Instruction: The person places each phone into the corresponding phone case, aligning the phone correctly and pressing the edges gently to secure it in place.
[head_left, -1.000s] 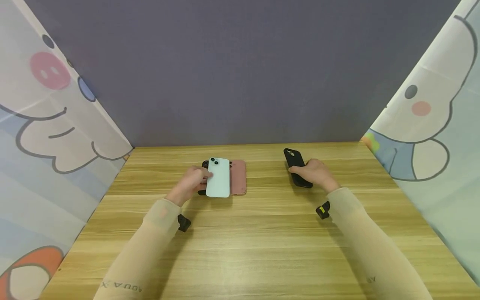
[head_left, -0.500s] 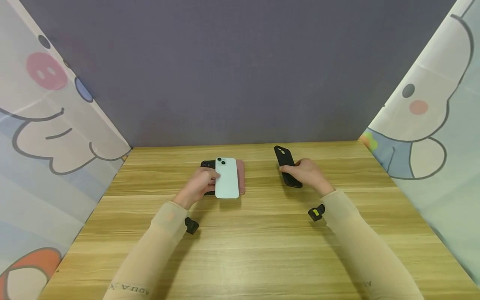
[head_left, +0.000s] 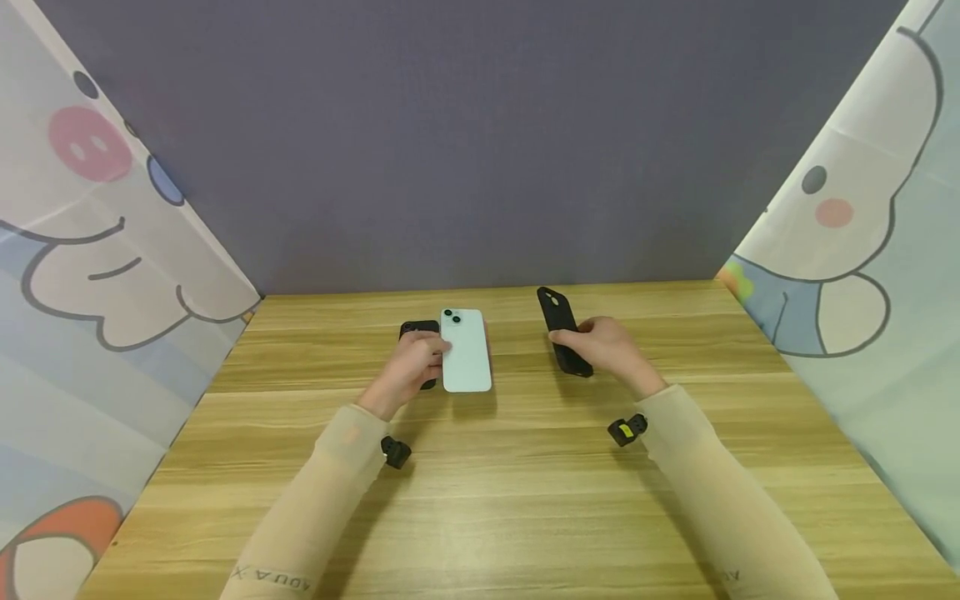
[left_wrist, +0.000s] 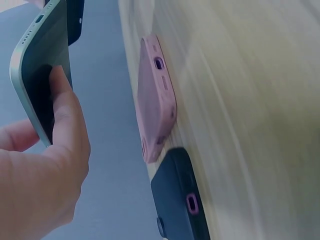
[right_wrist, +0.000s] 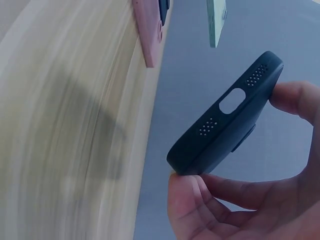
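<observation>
My left hand (head_left: pixel 408 367) pinches a pale, nearly white smartphone (head_left: pixel 467 350) by its edges, with its camera side up in the head view. The left wrist view shows this phone raised above the table. My right hand (head_left: pixel 606 346) grips a black phone case (head_left: pixel 564 329) between thumb and fingers, tilted and lifted off the table. Speaker holes and a port cutout line the case's end in the right wrist view. On the table below the phone lie a pink-cased phone (left_wrist: pixel 156 97) and a black-cased phone (left_wrist: pixel 176 197), side by side. From the head, the pink one is almost wholly hidden.
The wood-grain table (head_left: pixel 510 500) meets a grey-blue panel (head_left: pixel 487 150) at the back. Cartoon-printed cloths (head_left: pixel 97 242) stand at the left and right sides. A small black wrist camera (head_left: pixel 628 429) hangs at each cuff.
My left hand has carried the pale phone rightward, from over the black-cased phone to over the pink one. My right hand has brought the black case leftward, so the two are closer.
</observation>
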